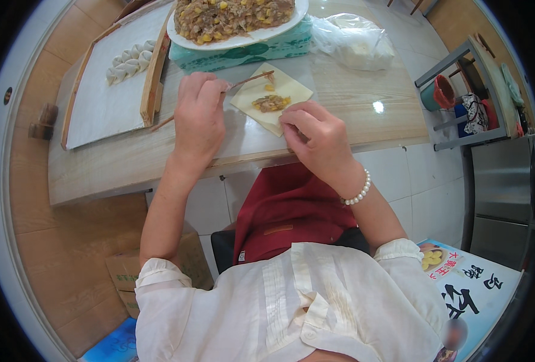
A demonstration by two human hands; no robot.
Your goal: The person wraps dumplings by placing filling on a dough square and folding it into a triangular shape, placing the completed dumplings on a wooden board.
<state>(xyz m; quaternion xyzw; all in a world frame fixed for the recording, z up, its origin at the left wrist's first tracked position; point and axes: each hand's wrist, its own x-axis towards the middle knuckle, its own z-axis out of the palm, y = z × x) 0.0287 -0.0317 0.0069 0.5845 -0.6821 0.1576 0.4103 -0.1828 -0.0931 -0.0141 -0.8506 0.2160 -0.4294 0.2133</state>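
Observation:
A square dough wrapper [249, 98] lies on the table with a mound of meat and corn filling [271, 103] near its middle. A little more filling sits by its far corner. My left hand [201, 115] grips a thin brown stick [253, 78]; its tip is over the wrapper's far part, by that bit of filling, and its other end sticks out past the hand's left side. At the wrapper's near right edge, the fingers of my right hand [317, 138] are closed on the dough. Beyond the wrapper, a white plate [231, 44] heaped with filling rests on a green package [249, 55].
Folded dumplings [129, 63] stand in rows on a wood-edged tray [100, 106] at the left. A clear plastic bag [362, 47] with pale contents lies back right. The table's near edge [249, 165] runs under my forearms. A metal-framed stand [471, 95] is off to the right.

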